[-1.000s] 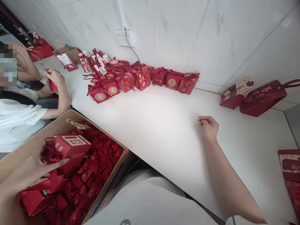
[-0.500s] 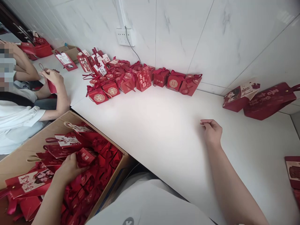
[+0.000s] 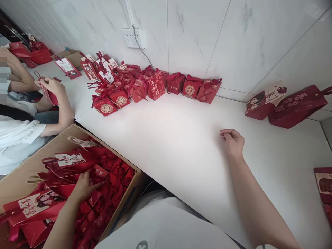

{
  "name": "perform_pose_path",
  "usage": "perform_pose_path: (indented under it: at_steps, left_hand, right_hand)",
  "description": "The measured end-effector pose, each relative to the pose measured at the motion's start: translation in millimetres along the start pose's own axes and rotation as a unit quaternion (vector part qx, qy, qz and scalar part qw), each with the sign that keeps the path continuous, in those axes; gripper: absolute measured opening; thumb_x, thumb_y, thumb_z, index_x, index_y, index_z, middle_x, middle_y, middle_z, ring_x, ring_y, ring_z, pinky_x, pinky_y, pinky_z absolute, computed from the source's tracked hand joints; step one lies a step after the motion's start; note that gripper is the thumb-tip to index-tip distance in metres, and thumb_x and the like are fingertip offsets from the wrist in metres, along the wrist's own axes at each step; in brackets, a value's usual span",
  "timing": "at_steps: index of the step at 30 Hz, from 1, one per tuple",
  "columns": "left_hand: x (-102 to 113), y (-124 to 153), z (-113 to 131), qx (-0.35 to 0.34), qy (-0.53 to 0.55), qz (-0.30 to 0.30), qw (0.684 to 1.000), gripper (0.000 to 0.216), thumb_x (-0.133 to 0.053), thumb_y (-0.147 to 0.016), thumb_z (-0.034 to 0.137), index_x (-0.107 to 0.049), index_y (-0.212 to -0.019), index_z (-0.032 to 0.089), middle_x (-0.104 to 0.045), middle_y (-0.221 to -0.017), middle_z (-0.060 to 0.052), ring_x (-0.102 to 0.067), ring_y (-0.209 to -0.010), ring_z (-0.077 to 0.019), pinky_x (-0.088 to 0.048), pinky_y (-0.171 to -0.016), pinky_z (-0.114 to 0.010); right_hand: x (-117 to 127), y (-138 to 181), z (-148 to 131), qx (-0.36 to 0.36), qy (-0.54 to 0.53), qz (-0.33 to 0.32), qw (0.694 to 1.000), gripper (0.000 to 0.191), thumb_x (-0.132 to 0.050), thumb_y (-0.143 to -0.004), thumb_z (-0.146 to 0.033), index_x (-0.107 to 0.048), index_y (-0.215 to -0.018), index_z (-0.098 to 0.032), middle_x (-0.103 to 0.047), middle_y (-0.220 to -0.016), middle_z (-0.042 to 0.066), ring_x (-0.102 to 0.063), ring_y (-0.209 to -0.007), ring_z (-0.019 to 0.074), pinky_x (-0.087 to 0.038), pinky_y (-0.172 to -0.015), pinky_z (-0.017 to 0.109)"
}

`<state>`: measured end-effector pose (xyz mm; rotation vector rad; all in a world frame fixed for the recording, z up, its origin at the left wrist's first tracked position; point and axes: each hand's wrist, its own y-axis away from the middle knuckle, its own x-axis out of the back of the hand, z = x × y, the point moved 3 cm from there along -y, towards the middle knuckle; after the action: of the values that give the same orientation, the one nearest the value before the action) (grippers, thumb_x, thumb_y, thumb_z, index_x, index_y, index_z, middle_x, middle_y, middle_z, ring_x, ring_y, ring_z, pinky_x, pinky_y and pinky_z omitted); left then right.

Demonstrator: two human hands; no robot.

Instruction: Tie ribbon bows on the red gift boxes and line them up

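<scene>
Inside a cardboard carton (image 3: 137, 174) at the lower left, my left hand (image 3: 85, 186) reaches among red gift boxes with its thumb and fingers apart. A small red gift box (image 3: 100, 171) with pale lettering lies in the pile right by its fingertips; whether they touch is hard to see. Larger red gift bags with handle loops and picture labels, such as one gift bag (image 3: 33, 204), lie to the left of that hand. My right hand (image 3: 234, 143) rests over the white table (image 3: 176, 145), its fingers curled together with nothing visible in them.
Along the wall stands a row of red ribboned gift boxes (image 3: 190, 89). Two red bags (image 3: 298, 107) stand at the right rear, and a red package (image 3: 324, 185) lies at the right edge. At the left, a co-worker's hand (image 3: 52, 86) holds a red tag-like item.
My left hand's fingers have loosened from the small red gift box, which now sits lower in the pile. My right hand has barely moved. The view has shifted slightly.
</scene>
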<state>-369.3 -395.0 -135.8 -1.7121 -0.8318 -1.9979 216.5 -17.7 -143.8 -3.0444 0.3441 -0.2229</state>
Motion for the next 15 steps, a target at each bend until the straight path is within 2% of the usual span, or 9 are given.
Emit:
perform_pose_path:
  at_steps: [2,5,10,15]
  left_hand:
    - [-11.4,-3.0,-6.4,0.013,-0.033,0.026,0.999,0.105,-0.060,-0.057,0.070,-0.036,-0.136,0.005,-0.046,-0.127,-0.022,-0.044,-0.122,-0.0401,-0.036,-0.103,-0.048]
    - [-22.0,-4.2,-15.1,0.003,-0.039,0.058,0.998,0.104,-0.057,-0.059,0.072,-0.037,-0.138,0.008,-0.046,-0.126,-0.020,-0.044,-0.120,-0.0384,-0.035,-0.104,-0.046]
    - [-35.5,2.2,-32.2,-0.005,0.035,0.063,0.997,0.102,-0.053,-0.062,0.069,-0.034,-0.140,0.006,-0.044,-0.128,-0.019,-0.039,-0.126,-0.0356,-0.029,-0.111,-0.044]
    - [-52.0,15.7,-44.8,0.014,0.109,0.101,0.989,0.081,-0.042,-0.075,0.055,-0.034,-0.139,0.006,-0.036,-0.140,-0.021,-0.030,-0.134,-0.0345,-0.024,-0.114,-0.048]
  right_hand:
    - [-0.1,0.2,-0.5,-0.003,0.002,-0.001,1.000,0.017,-0.052,-0.075,-0.020,-0.068,-0.078,-0.022,-0.066,-0.082,0.001,-0.063,-0.080,0.0162,-0.051,-0.076,0.032]
    - [-0.5,0.2,-0.5,-0.007,0.003,-0.006,1.000,0.017,-0.052,-0.075,-0.019,-0.068,-0.078,-0.023,-0.065,-0.082,0.000,-0.063,-0.080,0.0159,-0.051,-0.076,0.032]
    - [0.2,0.8,-0.4,-0.009,-0.002,-0.006,1.000,0.017,-0.052,-0.074,-0.018,-0.068,-0.078,-0.023,-0.065,-0.082,0.000,-0.063,-0.080,0.0159,-0.050,-0.078,0.032]
    - [0.0,1.2,-1.1,-0.009,0.005,-0.007,1.000,0.017,-0.052,-0.074,-0.019,-0.068,-0.079,-0.022,-0.065,-0.082,0.001,-0.063,-0.081,0.0168,-0.051,-0.079,0.034]
